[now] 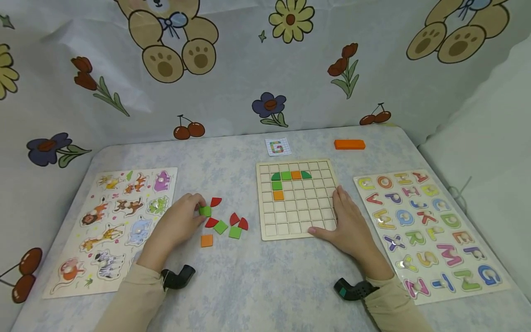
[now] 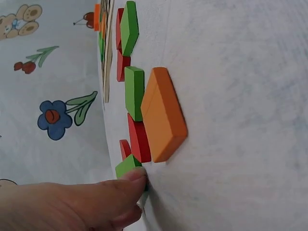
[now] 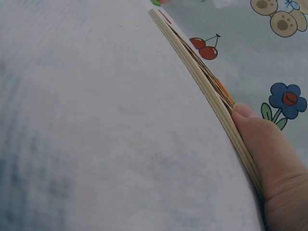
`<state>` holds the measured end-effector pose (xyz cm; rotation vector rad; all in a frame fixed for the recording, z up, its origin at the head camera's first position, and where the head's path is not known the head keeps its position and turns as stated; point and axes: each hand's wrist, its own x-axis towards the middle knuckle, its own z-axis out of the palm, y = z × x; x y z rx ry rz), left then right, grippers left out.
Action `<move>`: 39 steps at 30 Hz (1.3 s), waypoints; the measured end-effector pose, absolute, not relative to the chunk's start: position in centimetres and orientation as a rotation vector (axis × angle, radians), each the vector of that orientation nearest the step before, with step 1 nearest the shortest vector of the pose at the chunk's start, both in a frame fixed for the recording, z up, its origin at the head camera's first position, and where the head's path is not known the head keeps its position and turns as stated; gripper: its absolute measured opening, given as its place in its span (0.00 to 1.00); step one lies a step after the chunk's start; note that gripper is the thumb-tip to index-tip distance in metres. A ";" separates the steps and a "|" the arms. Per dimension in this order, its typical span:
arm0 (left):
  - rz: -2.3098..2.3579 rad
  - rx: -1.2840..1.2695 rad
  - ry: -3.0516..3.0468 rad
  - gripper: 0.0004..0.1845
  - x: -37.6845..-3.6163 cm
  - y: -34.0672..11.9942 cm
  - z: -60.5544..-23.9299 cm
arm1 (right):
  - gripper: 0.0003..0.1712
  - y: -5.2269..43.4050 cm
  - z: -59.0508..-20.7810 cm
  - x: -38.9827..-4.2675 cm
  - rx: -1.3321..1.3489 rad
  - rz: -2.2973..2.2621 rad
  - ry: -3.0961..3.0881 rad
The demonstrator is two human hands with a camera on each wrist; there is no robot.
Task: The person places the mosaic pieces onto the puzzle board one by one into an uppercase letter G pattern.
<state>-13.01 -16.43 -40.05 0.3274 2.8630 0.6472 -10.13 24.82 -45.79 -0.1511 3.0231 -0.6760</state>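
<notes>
Thumb and fingertips of my left hand (image 1: 182,219) pinch a green square block (image 1: 205,211), seen low in the left wrist view. Around it lie loose flat blocks: several red quarter-circle blocks (image 1: 215,202), two green squares (image 1: 234,232) and an orange square (image 2: 163,115). My right hand (image 1: 352,226) rests at the near right corner of a wooden grid board (image 1: 294,216), thumb on its front edge and straight fingers along its right side. On the board, green and orange blocks (image 1: 286,175) form a row with a short column down from its left end.
A small card (image 1: 278,147) with a coloured block pattern lies behind the board, left of an orange bar-shaped object (image 1: 350,145). An animal puzzle board (image 1: 103,230) is at the left, and a letter puzzle board (image 1: 431,235) at the right.
</notes>
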 end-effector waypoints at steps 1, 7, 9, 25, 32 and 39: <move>0.659 0.323 2.861 0.10 -13.1 -16.5 -40.1 | 0.77 24.8 -45.8 -10.1 -0.152 -0.676 3.023; 0.712 0.337 2.882 0.11 -13.0 -16.5 -40.1 | 0.76 24.8 -45.7 -10.2 -0.162 -0.674 3.029; 0.724 0.331 2.890 0.12 -12.9 -16.4 -40.2 | 0.76 24.8 -45.7 -10.2 -0.163 -0.673 3.030; 1.046 0.263 2.784 0.08 -12.9 -10.4 -39.4 | 0.77 24.8 -45.6 -10.2 -0.161 -0.680 3.024; 1.118 0.267 2.757 0.08 -12.8 -5.9 -39.7 | 0.78 25.0 -45.6 -10.2 -0.152 -0.685 3.025; 1.153 0.383 2.705 0.07 -13.2 -3.5 -41.0 | 0.77 25.0 -45.8 -10.2 -0.160 -0.688 3.026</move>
